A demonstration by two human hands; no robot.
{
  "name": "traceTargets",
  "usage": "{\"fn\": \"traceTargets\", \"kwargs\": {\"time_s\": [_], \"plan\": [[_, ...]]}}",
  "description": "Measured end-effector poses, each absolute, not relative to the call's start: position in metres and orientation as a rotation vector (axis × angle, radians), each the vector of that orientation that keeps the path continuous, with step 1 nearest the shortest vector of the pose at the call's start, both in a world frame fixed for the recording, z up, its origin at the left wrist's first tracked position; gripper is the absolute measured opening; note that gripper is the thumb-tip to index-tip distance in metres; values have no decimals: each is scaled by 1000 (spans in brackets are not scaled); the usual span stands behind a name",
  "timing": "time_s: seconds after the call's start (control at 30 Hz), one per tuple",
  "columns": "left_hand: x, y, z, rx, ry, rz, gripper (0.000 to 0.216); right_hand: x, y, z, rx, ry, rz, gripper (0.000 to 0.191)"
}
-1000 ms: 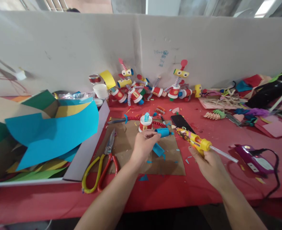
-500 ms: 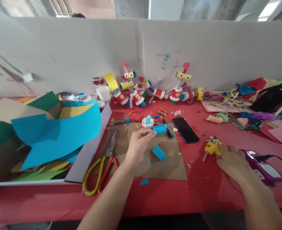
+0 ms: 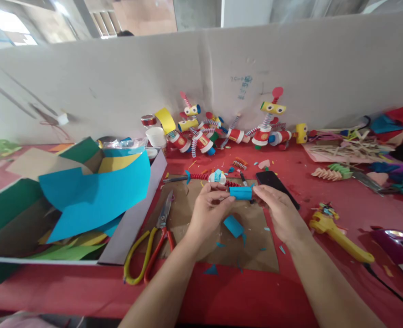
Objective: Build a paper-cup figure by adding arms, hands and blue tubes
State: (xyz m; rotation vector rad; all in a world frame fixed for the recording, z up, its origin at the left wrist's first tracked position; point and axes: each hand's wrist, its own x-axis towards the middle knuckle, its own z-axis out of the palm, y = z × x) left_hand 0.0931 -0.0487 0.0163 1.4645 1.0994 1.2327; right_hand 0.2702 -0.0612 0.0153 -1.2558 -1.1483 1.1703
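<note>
My left hand (image 3: 212, 206) pinches the left end of a small blue paper tube (image 3: 241, 193), held above a brown cardboard sheet (image 3: 188, 241). The fingers of my right hand (image 3: 279, 207) are closed at the tube's right end. A second blue paper roll (image 3: 234, 226) lies on the cardboard below. Behind my hands sits a white-rimmed cup (image 3: 217, 178) with folded blue paper on top and red pleated paper strips at its sides. A yellow glue gun (image 3: 338, 237) rests on the table right of my right hand.
Scissors (image 3: 162, 223) with yellow and red handles lie at the cardboard's left edge. A box (image 3: 133, 218) of coloured paper stands at left. A black phone (image 3: 276, 184) is partly behind my right hand. Several paper-cup figures (image 3: 201, 142) line the grey partition. A purple device (image 3: 398, 248) is at right.
My right hand has let go of the glue gun and moved left to the blue tube's end. The glue gun now lies on the table. The view has shifted slightly.
</note>
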Motion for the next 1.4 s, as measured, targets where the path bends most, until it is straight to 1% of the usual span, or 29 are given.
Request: {"fn": "traceTargets", "kwargs": {"time_s": [0.23, 0.47, 0.63, 0.87, 1.17, 1.4], "plan": [[98, -53, 13, 1602, 1121, 1174, 8, 273, -66, 9, -1240, -1035, 1215, 27], [100, -53, 13, 1478, 1105, 1126, 10, 273, -65, 3, -1313, -1051, 1195, 26], [101, -53, 13, 1349, 1097, 1150, 6, 274, -64, -3, -1339, -1177, 1085, 25], [101, -52, 11, 1190, 1092, 1151, 9, 274, -64, -3, -1350, -1299, 1031, 26], [100, -52, 16, 1267, 1127, 1173, 6, 273, -65, 3, -1385, -1400, 931, 25], [101, -52, 14, 1291, 1161, 1150, 4, 272, -64, 0, -1407, -1507, 724, 21]]}}
